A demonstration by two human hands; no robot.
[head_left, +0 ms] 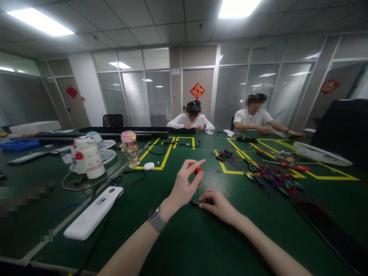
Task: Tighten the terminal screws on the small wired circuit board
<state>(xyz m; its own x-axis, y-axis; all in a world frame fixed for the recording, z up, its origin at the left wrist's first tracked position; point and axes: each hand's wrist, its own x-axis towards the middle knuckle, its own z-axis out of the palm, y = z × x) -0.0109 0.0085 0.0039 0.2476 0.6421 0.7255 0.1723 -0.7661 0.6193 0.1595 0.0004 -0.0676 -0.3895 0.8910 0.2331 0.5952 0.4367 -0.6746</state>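
My left hand (186, 180), with a watch on its wrist, is closed around the orange-red handle of a screwdriver (198, 170). The index finger reaches over the top of the handle. The screwdriver stands upright, and its thin shaft points down at a small circuit board (195, 203) on the green table. My right hand (217, 205) pinches the right end of that board and steadies it against the tabletop. The fingers partly hide the board, and where exactly the tip meets it is too small to see.
Circuit boards with red and blue wires (284, 184) are heaped at the right, near a red-handled screwdriver (299, 167). A white power bank-like block (94, 212), a white jug (93, 159) and a pink-lidded bottle (130, 149) stand left. Two people (191, 119) sit across the table.
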